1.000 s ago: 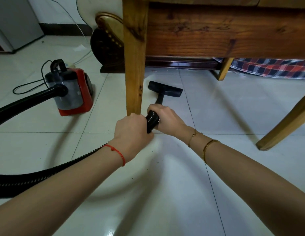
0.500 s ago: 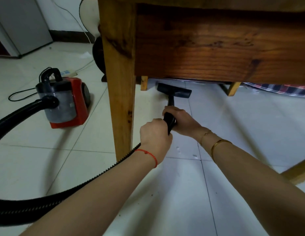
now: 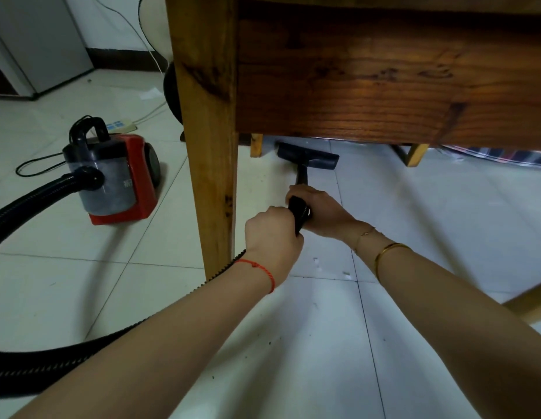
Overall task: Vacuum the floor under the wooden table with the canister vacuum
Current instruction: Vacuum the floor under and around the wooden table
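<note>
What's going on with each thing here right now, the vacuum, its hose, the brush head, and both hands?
canister vacuum: upright on the tiles, left of the table leg.
hose: attached to the canister, looping across the floor.
floor nozzle: flat on the floor under the wooden table.
left hand: closed around the hose end.
right hand: gripping just ahead of it.

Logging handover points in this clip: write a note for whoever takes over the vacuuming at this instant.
Left hand: gripping the hose end.
Right hand: gripping the wand just ahead of the left.
Nozzle: flat on the floor under the table edge, right of the near leg.
Canister: on the floor left of that leg.
Done: nozzle is under the table.
Left: crumbs near the hands; floor farther under is hidden.
</note>
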